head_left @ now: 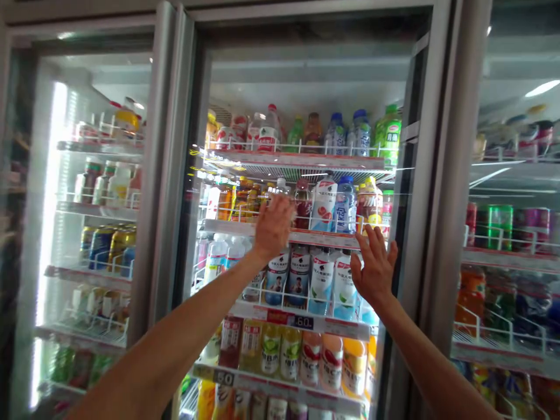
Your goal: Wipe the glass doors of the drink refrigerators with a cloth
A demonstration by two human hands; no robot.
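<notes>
My left hand (275, 226) is raised in front of the glass door of the middle cooler, before the second shelf from the top. Its fingers are smeared by motion, and I cannot make out whether the pale patch at its edge is something held. To the right, my right hand (374, 265) has its fingers spread and holds nothing. It is near the right side of the glass, in front of a row of white-labelled bottles (321, 280). Whether either palm touches the glass cannot be seen. Behind the left hand, a clear bottle (281, 185) is partly hidden.
Metal door frames (164, 175) stand either side of the middle cooler. Inside, wire-fronted shelves (301, 158) carry several drinks, among them blue-capped bottles (345, 204) and fruit-coloured bottles (310, 356). More coolers with cans (118, 248) and bottles flank it. Reflections streak the glass.
</notes>
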